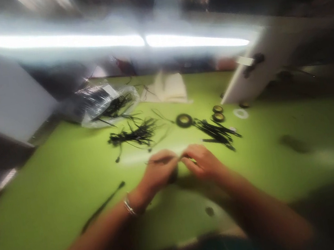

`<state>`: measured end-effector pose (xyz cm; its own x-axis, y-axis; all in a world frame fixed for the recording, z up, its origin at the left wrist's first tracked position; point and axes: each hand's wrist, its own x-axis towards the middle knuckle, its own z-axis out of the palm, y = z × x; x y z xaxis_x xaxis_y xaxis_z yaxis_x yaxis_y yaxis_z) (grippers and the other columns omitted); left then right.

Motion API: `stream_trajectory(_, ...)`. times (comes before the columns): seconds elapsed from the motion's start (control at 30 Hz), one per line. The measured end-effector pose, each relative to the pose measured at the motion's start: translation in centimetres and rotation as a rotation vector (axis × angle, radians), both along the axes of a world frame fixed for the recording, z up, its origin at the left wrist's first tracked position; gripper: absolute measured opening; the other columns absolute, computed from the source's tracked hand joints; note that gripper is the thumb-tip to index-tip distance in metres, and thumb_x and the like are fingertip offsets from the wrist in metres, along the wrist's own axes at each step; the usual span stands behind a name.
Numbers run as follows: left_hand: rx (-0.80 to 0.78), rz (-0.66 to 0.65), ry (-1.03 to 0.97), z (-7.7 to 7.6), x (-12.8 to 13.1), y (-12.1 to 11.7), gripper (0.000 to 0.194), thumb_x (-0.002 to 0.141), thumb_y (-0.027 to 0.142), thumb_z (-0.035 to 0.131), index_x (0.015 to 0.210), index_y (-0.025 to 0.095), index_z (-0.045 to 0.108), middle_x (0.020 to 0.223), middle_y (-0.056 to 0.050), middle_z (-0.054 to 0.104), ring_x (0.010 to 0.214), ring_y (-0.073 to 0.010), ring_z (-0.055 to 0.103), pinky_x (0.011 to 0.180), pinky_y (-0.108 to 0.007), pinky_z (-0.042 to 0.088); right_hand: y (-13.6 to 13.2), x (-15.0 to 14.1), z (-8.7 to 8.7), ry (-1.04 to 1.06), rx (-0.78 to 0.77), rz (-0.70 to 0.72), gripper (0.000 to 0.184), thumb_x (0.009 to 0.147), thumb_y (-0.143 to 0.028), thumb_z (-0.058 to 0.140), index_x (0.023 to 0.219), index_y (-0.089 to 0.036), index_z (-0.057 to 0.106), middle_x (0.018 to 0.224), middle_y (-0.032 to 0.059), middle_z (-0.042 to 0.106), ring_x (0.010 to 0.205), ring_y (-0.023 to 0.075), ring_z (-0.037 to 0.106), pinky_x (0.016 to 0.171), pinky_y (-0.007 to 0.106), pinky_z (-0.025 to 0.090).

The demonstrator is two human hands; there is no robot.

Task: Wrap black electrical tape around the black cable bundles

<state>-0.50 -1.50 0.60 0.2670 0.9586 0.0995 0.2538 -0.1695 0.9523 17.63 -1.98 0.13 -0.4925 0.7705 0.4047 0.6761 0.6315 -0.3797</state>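
- Nearer than the fingers, the green table (47, 177) fades into shadow at its near edge.
- Left of them, the left forearm (98, 232) partly covers a loose cable (111, 196).
- Left hand (162, 166) and right hand (202, 161) pinch narrowly on a thin dark wire (179, 157) at their fingertips; its ends are indistinct.
- Rightward, the tabletop stretches wide, giving room.
- Beyond left, a cable bundle (134, 135); right, a tape roll (179, 121).
- Farthest, a white panel (245, 77) stands right; the background smears.
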Motion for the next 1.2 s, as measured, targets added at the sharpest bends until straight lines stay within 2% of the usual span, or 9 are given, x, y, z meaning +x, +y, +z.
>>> stream_trajectory(0.1,0.221,-0.025,0.045,-0.5,0.2,0.0,0.015,0.082,0.025,0.058,0.074,0.015,0.068,0.082,-0.008,0.067,0.081,-0.0197,0.059,0.079,-0.033,0.046,0.2,0.1,-0.1,-0.024,-0.041,0.047,0.025,0.093,-0.021,0.040,0.070,-0.019,0.050,0.065,0.0008,0.053,0.063,0.0143,0.044,0.064,0.028,0.034)
stream_trajectory(0.17,0.234,-0.028,0.053,-0.5,0.3,0.0,0.016,0.083,0.025,0.057,0.074,0.016,0.067,0.084,-0.009,0.066,0.083,-0.0195,0.059,0.079,-0.033,0.046,0.3,0.1,0.0,0.064,-0.073,0.062,0.026,0.092,-0.021,0.041,0.067,-0.020,0.048,0.064,0.0001,0.052,0.061,0.0135,0.043,0.061,0.027,0.035)
stream_trajectory(0.37,-0.025,-0.051,0.125,0.2,0.1,-0.1,0.020,0.073,0.036,0.068,0.082,0.019,0.067,0.082,-0.003,0.066,0.077,-0.0187,0.060,0.070,-0.030,0.047,0.2,0.4,1.1,0.270,-0.197,0.005,0.025,0.088,-0.020,0.051,0.063,-0.020,0.045,0.061,-0.0033,0.048,0.058,0.0108,0.043,0.057,0.024,0.034)
stream_trajectory(0.47,-0.130,-0.055,-0.010,0.1,0.0,-0.2,0.020,0.071,0.031,0.068,0.087,0.018,0.070,0.085,-0.004,0.068,0.082,-0.0195,0.061,0.075,-0.029,0.047,0.0,0.4,1.4,0.272,-0.203,0.022,0.026,0.089,-0.020,0.050,0.064,-0.020,0.045,0.061,-0.0038,0.047,0.058,0.0104,0.042,0.056,0.023,0.033)
stream_trajectory(0.6,-0.337,-0.063,-0.265,-0.1,0.0,-0.2,0.016,0.070,0.027,0.064,0.076,0.015,0.073,0.080,-0.006,0.070,0.077,-0.0193,0.060,0.070,-0.029,0.046,0.1,0.4,1.1,0.142,0.118,0.053,0.025,0.093,-0.020,0.046,0.069,-0.020,0.049,0.064,-0.0007,0.046,0.064,0.0141,0.040,0.063,0.027,0.035)
stream_trajectory(0.77,-0.569,-0.089,-0.297,-0.3,-0.5,0.0,0.021,0.069,0.031,0.065,0.072,0.012,0.074,0.080,-0.009,0.071,0.077,-0.0226,0.062,0.074,-0.035,0.047,0.3,0.8,0.6,-0.086,0.453,0.058,0.024,0.093,-0.019,0.048,0.068,-0.019,0.051,0.063,0.0006,0.042,0.068,0.0166,0.036,0.070,0.030,0.035)
stream_trajectory(0.9,-0.470,-0.182,-0.339,-0.6,-0.9,0.4,0.020,0.072,0.029,0.065,0.079,0.013,0.075,0.087,-0.009,0.073,0.087,-0.0237,0.062,0.086,-0.036,0.045,0.3,1.0,0.5,-0.134,0.544,0.028,0.019,0.091,-0.021,0.054,0.072,-0.019,0.055,0.063,0.0003,0.043,0.070,0.0168,0.037,0.071,0.031,0.033)
stream_trajectory(1.07,-0.383,-0.168,-0.395,-0.1,-0.9,0.3,0.019,0.077,0.028,0.060,0.078,0.014,0.073,0.074,-0.005,0.068,0.079,-0.0208,0.059,0.082,-0.034,0.045,0.0,0.5,0.2,-0.133,0.575,-0.030,0.021,0.090,-0.021,0.056,0.069,-0.019,0.053,0.063,0.0004,0.043,0.070,0.0168,0.038,0.070,0.031,0.032)
stream_trajectory(1.2,-0.314,-0.110,-0.240,0.9,-0.5,-0.1,0.024,0.081,0.036,0.059,0.074,0.016,0.071,0.070,-0.004,0.066,0.081,-0.0216,0.060,0.078,-0.032,0.046,-0.4,0.1,0.0,-0.134,0.541,-0.032,0.021,0.090,-0.019,0.054,0.070,-0.020,0.053,0.062,0.0004,0.042,0.071,0.0179,0.039,0.071,0.032,0.033)
